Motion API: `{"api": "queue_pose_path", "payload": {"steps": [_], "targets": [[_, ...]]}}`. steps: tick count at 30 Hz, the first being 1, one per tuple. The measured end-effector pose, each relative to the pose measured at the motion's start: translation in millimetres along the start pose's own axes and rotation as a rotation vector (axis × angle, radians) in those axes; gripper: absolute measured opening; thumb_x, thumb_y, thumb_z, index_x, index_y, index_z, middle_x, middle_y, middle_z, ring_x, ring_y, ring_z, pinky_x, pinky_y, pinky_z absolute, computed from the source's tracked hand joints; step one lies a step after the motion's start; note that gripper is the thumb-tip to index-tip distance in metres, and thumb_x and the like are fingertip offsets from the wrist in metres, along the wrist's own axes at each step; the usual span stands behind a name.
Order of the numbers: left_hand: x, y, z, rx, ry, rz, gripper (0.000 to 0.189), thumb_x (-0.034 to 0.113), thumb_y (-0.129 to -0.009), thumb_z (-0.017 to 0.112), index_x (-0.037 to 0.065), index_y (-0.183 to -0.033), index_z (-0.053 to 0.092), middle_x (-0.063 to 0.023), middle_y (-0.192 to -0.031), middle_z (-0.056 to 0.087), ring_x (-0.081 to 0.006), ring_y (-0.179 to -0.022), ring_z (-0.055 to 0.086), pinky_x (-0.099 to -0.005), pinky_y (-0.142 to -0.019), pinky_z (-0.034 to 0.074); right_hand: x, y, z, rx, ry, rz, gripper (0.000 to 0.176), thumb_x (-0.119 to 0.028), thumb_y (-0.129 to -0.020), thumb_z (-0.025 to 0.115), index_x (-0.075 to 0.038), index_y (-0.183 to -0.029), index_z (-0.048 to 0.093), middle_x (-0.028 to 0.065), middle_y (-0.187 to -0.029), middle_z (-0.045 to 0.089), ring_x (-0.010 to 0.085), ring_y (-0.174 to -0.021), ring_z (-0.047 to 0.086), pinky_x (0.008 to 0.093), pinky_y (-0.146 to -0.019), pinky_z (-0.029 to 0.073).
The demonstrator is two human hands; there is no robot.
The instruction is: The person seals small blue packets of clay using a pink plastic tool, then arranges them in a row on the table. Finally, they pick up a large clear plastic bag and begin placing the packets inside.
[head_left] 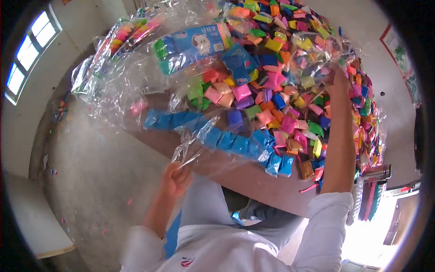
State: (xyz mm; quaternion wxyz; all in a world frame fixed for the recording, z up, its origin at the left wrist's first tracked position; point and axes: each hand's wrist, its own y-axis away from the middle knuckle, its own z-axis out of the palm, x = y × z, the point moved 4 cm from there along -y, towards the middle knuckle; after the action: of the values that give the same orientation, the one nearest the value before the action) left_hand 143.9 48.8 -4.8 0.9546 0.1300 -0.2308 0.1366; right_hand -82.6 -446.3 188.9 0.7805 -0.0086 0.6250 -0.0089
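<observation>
My left hand (176, 179) is closed on the bunched edge of a clear plastic bag (186, 144) in front of the table edge. Behind that bag runs a row of blue clay packets (222, 139), partly covered by clear film. My right hand (336, 78) reaches far into the heap of small coloured clay packets (272, 81). Crinkled clear plastic (312, 50) lies around its fingers, which are too hidden to make out. Between the hands are a printed blue package with a cartoon animal (199, 45) and a smaller blue printed packet (238, 63).
Loose clear bags (122, 81) cover the table's left part. A brown table edge (158, 140) runs in front of me. A metal cylinder (377, 173) stands at the right. Small scraps lie on the grey floor (99, 172); windows (31, 50) are at the left.
</observation>
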Motion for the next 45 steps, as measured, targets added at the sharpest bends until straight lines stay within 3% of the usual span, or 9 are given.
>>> {"api": "queue_pose_path", "payload": {"steps": [7, 10, 16, 21, 28, 32, 34, 41, 45], "targets": [[-2, 17, 19, -0.06, 0.0, 0.002, 0.041, 0.029, -0.091, 0.043, 0.016, -0.054, 0.033, 0.0017, -0.048, 0.033, -0.0116, -0.04, 0.027, -0.0281, -0.041, 0.024, -13, -11, 104, -0.06, -0.21, 0.069, 0.018, -0.018, -0.079, 0.064, -0.003, -0.084, 0.056, 0.006, -0.072, 0.051, 0.018, -0.06, 0.049, 0.0305, -0.05, 0.042], [-5, 24, 17, -0.079, -0.04, -0.059, 0.042, 0.031, -0.091, 0.044, 0.015, -0.053, 0.031, 0.0019, -0.048, 0.032, -0.0118, -0.041, 0.027, -0.0284, -0.041, 0.024, -16, 1, 141, -0.11, -0.02, -0.011, 0.046, -0.029, -0.073, 0.071, 0.002, -0.102, 0.056, 0.011, -0.091, 0.055, 0.0227, -0.076, 0.055, 0.0343, -0.058, 0.047], [-19, 30, 13, -0.02, 0.032, -0.079, 0.043, 0.03, -0.091, 0.044, 0.016, -0.053, 0.031, 0.0019, -0.047, 0.032, -0.0117, -0.042, 0.028, -0.0283, -0.042, 0.025, -30, 44, 170, 0.034, 0.752, -0.631, 0.093, -0.045, -0.066, 0.07, 0.008, -0.131, 0.03, 0.026, -0.127, 0.044, 0.0374, -0.12, 0.042, 0.041, -0.099, 0.034], [-22, 26, 25, -0.091, 0.047, -0.12, 0.037, 0.029, -0.087, 0.05, 0.017, -0.056, 0.034, 0.0037, -0.051, 0.028, -0.0126, -0.047, 0.03, -0.029, -0.047, 0.025, 3, 65, 173, -0.025, 0.996, -1.054, 0.069, -0.035, -0.073, 0.064, -0.016, -0.134, 0.038, 0.0222, -0.13, 0.043, 0.036, -0.123, 0.039, 0.0427, -0.102, 0.032], [-23, 26, 17, -0.085, 0.04, -0.099, 0.04, 0.03, -0.089, 0.047, 0.015, -0.054, 0.033, 0.0014, -0.05, 0.037, -0.0123, -0.044, 0.031, -0.0292, -0.045, 0.027, -16, 70, 164, -0.215, 0.698, -1.05, 0.07, -0.034, -0.073, 0.065, 0.002, -0.128, 0.039, 0.0255, -0.128, 0.043, 0.0364, -0.123, 0.039, 0.0404, -0.103, 0.03], [-21, 29, 20, -0.045, 0.042, -0.116, 0.041, 0.029, -0.088, 0.048, 0.015, -0.053, 0.032, 0.0012, -0.048, 0.035, -0.0124, -0.043, 0.03, -0.0293, -0.045, 0.026, 9, 33, 160, -0.151, 0.995, -0.564, 0.04, -0.024, -0.067, 0.072, 0.007, -0.088, 0.058, 0.0167, -0.078, 0.063, 0.033, -0.07, 0.062, 0.0418, -0.07, 0.051], [-19, 31, 15, -0.017, 0.078, -0.134, 0.041, 0.028, -0.086, 0.049, 0.015, -0.052, 0.031, 0.0011, -0.047, 0.034, -0.0127, -0.043, 0.029, -0.0292, -0.046, 0.025, 18, 40, 162, -0.302, 0.46, -0.361, 0.037, -0.028, -0.066, 0.072, 0.006, -0.073, 0.06, 0.0123, -0.062, 0.06, 0.0264, -0.052, 0.058, 0.0403, -0.054, 0.05], [-7, 36, -7, -0.003, 0.083, -0.098, 0.038, 0.029, -0.084, 0.052, 0.015, -0.052, 0.034, 0.0015, -0.047, 0.035, -0.0133, -0.043, 0.03, -0.0298, -0.046, 0.025, -51, 19, 186, 0.326, 0.886, -0.983, 0.027, -0.027, -0.07, 0.055, -0.004, -0.079, 0.065, 0.0165, -0.08, 0.066, 0.0365, -0.072, 0.062, 0.045, -0.065, 0.048], [-5, 36, -26, 0.074, 0.087, -0.124, 0.036, 0.029, -0.085, 0.05, 0.015, -0.055, 0.035, 0.0015, -0.049, 0.035, -0.0137, -0.045, 0.032, -0.0302, -0.046, 0.027, -87, 41, 228, 0.334, 0.801, -1.032, 0.026, -0.029, -0.075, 0.054, -0.008, -0.084, 0.065, 0.0132, -0.08, 0.067, 0.0359, -0.077, 0.063, 0.0453, -0.065, 0.048]]}}
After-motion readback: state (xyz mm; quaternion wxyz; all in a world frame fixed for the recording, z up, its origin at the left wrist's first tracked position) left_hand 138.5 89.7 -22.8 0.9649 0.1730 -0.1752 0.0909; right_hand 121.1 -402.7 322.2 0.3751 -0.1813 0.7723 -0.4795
